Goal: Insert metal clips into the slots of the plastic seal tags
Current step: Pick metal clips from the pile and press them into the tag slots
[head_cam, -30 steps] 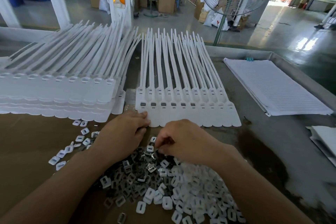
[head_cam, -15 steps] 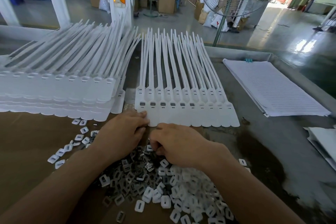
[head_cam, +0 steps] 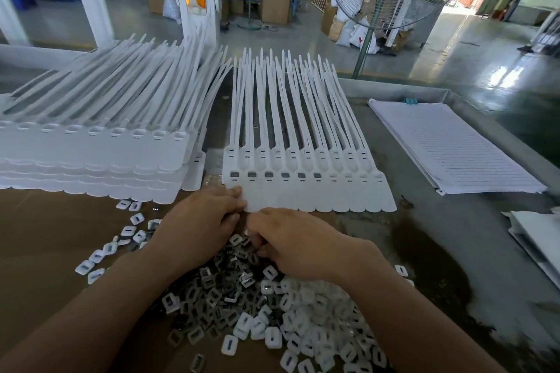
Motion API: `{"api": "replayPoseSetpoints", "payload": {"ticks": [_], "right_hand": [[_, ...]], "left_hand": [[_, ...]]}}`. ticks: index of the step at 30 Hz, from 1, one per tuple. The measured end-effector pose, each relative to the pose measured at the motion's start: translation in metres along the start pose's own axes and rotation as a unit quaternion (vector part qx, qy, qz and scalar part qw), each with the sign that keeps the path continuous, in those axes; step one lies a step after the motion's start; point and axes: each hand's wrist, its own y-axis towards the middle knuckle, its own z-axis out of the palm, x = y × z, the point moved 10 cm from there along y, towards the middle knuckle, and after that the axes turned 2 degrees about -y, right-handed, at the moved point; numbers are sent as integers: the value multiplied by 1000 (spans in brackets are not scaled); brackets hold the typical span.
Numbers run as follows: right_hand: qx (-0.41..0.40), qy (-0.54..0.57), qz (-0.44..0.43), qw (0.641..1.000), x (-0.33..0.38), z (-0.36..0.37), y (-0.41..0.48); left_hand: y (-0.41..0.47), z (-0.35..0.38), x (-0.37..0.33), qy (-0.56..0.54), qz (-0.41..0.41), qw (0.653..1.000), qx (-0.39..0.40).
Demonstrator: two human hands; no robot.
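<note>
1. Since half a second ago, the right hand point(head_cam: 298, 244) has slid left off the heap of metal clips point(head_cam: 225, 289) and up toward the left hand point(head_cam: 198, 221). The two now sit just beside each other at the near edge of the seal tags point(head_cam: 348, 200).
2. Right grip: the fingers are curled under the palm, and I cannot tell whether they pinch a clip.
3. Left grip: the fingers are bent, with the forefinger tip resting on the near-left corner of the tags. Anything held beneath the palm is hidden.
4. The tags lie flat on the counter point(head_cam: 454, 251) as one joined row, their straps running straight away from the person and the slots lined up left to right.
5. Six slots on the left show grey filled slots point(head_cam: 268, 174); the four to the right look bare, starting with the next empty slot point(head_cam: 333, 175).
6. That slot lies ahead of the right grip and a little to its right, beyond the tags' flat near ends. The right hand is the nearer one, so a forward reach by it seems the likely move.
</note>
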Motion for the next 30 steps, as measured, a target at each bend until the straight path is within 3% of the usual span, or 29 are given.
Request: {"api": "replayPoseSetpoints", "payload": {"ticks": [9, 13, 17, 23, 30], "right_hand": [[-97, 189, 21, 977, -25, -28, -8], [-163, 223, 53, 960, -47, -41, -13], [-275, 290, 151, 904, -101, -57, -30], [-374, 251, 259, 854, -172, -61, -46], [-361, 204, 283, 865, -185, -50, -38]], "left_hand": [[1, 0, 0, 8, 4, 1000, -5], [1, 1, 0, 11, 6, 1000, -3], [0, 1, 0, 8, 9, 1000, -2], [0, -1, 0, 3, 6, 1000, -6], [-1, -1, 1, -2, 2, 1000, -6]]}}
